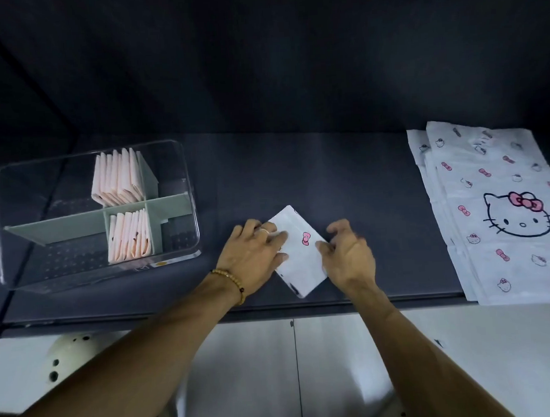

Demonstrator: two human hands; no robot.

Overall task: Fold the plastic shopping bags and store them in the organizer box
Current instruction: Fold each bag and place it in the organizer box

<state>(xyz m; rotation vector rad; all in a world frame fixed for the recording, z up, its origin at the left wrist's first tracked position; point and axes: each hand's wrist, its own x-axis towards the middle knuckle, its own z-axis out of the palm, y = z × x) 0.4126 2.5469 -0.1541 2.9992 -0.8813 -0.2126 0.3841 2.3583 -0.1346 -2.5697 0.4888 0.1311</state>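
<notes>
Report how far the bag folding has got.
Done: two rows of folded pink bags stand in the organizer box.
In hand: the left hand presses on a folded white bag on the table while the right hand pinches its edge.
Left: a stack of flat printed bags lies unfolded to the right.

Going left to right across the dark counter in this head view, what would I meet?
Clear organizer box → left hand → folded white bag → right hand → stack of flat cat-print bags.
</notes>
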